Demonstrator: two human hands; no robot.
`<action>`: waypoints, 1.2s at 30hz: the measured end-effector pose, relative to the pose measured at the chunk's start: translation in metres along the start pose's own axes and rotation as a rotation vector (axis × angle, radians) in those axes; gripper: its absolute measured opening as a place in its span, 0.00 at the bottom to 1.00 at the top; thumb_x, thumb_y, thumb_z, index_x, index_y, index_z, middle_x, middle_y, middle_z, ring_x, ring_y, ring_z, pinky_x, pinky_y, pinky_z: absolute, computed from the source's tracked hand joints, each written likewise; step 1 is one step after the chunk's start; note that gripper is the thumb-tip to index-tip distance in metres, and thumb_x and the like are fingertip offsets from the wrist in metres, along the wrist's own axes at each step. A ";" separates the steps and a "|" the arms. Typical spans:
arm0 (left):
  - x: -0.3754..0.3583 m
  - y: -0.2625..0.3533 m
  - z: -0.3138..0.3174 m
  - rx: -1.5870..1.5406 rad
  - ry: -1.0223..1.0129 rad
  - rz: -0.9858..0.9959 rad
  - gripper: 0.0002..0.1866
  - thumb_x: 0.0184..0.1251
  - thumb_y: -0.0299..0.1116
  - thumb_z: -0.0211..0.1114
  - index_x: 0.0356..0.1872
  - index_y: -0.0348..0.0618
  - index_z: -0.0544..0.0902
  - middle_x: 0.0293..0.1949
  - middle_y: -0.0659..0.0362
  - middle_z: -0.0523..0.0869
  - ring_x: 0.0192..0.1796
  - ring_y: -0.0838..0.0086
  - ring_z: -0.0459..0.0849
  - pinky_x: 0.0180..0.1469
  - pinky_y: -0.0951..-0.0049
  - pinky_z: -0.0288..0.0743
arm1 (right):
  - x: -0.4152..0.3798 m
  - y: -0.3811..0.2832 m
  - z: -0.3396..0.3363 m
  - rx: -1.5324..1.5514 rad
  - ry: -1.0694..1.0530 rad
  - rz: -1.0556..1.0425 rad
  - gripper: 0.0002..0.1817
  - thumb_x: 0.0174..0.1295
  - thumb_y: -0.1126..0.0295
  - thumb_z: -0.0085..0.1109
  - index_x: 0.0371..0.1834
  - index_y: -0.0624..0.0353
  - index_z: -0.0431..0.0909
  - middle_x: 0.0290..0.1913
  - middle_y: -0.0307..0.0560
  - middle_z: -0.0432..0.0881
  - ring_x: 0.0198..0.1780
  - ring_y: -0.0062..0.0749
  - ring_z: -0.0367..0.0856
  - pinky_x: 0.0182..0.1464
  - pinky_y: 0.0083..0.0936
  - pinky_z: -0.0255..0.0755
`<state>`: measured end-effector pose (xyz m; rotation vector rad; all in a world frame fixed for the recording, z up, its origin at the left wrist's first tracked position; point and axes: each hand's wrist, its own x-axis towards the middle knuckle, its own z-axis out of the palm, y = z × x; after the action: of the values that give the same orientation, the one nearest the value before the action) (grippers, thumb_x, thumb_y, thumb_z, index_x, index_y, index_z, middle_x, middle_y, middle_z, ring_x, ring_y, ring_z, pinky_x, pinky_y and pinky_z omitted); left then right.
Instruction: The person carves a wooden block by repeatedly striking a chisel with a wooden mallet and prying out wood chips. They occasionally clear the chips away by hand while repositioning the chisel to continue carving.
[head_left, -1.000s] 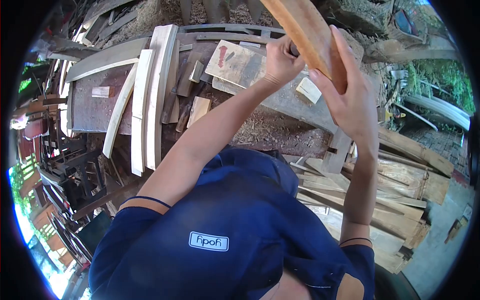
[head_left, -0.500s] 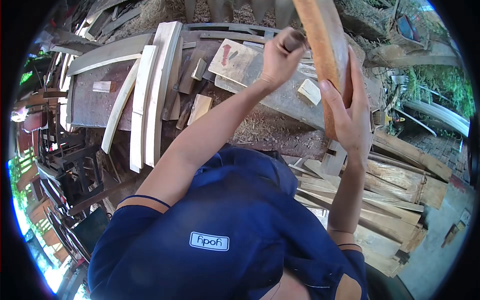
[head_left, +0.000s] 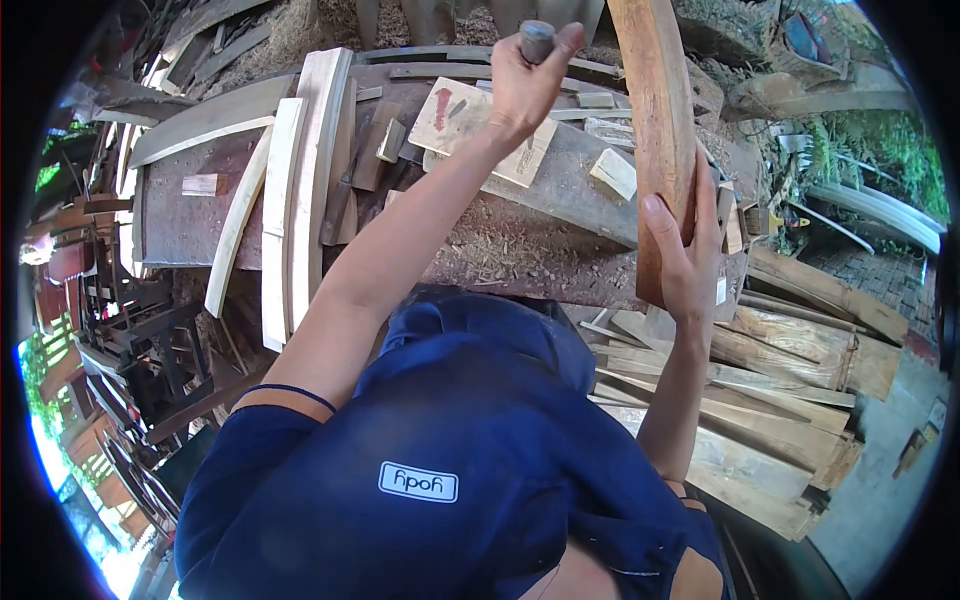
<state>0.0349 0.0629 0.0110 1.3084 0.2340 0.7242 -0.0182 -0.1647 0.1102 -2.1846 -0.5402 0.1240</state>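
Observation:
My left hand [head_left: 528,88] is closed around a grey, round-ended cylindrical handle [head_left: 537,41]; whatever lies below the fist is hidden. My right hand [head_left: 686,250] grips a long brown wooden plank [head_left: 660,120] near its lower end, thumb on the face and fingers along the right side. The plank stands steeply up, and its top runs out of view. Under my left hand lies a pale board [head_left: 455,118] with a red mark. A small light wood block [head_left: 613,175] rests left of the plank.
The dusty workbench [head_left: 590,275] carries wood shavings [head_left: 495,250]. Long pale strips [head_left: 310,190] and a curved strip [head_left: 240,220] lie across its left side. Stacked boards [head_left: 780,400] fill the lower right. A yellow-handled brush [head_left: 775,222] is at the right.
My left hand has moved left and upward, away from the plank, with the handle still in it. The plank has turned its broad face more toward me, and its lower end sits slightly lower.

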 end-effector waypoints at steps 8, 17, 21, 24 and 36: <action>-0.019 0.012 0.014 0.184 -0.199 0.012 0.21 0.71 0.42 0.68 0.20 0.42 0.76 0.18 0.72 0.70 0.25 0.88 0.64 0.26 0.78 0.61 | -0.005 0.003 0.002 0.023 0.008 0.035 0.41 0.63 0.55 0.60 0.77 0.60 0.57 0.67 0.62 0.72 0.66 0.48 0.74 0.68 0.38 0.64; -0.030 0.025 0.013 0.233 -0.269 -0.181 0.24 0.61 0.54 0.74 0.27 0.38 0.86 0.17 0.68 0.75 0.24 0.87 0.69 0.27 0.78 0.66 | -0.006 0.006 0.001 0.035 0.019 0.051 0.41 0.64 0.55 0.61 0.77 0.59 0.57 0.65 0.63 0.74 0.64 0.47 0.76 0.66 0.39 0.67; -0.023 0.015 0.012 0.079 -0.106 -0.131 0.26 0.62 0.55 0.73 0.17 0.47 0.76 0.15 0.70 0.71 0.17 0.86 0.67 0.21 0.80 0.61 | -0.005 0.008 -0.002 0.020 0.034 0.020 0.41 0.64 0.55 0.61 0.77 0.60 0.58 0.64 0.63 0.74 0.62 0.46 0.77 0.65 0.38 0.68; -0.018 0.012 0.005 0.001 -0.064 -0.171 0.25 0.63 0.55 0.71 0.25 0.40 0.85 0.19 0.70 0.76 0.25 0.86 0.69 0.29 0.78 0.66 | -0.006 0.006 -0.002 0.031 0.036 0.030 0.41 0.64 0.55 0.61 0.77 0.60 0.58 0.64 0.62 0.75 0.62 0.46 0.77 0.64 0.38 0.68; -0.029 0.019 0.013 0.069 -0.083 -0.097 0.26 0.64 0.49 0.72 0.18 0.38 0.78 0.16 0.69 0.72 0.24 0.86 0.66 0.26 0.77 0.64 | -0.010 0.007 -0.001 0.010 0.047 0.036 0.40 0.64 0.56 0.62 0.77 0.60 0.58 0.63 0.63 0.76 0.62 0.46 0.77 0.65 0.37 0.68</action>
<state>0.0133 0.0364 0.0251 1.3802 0.2551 0.5825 -0.0246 -0.1731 0.1040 -2.1823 -0.4729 0.0937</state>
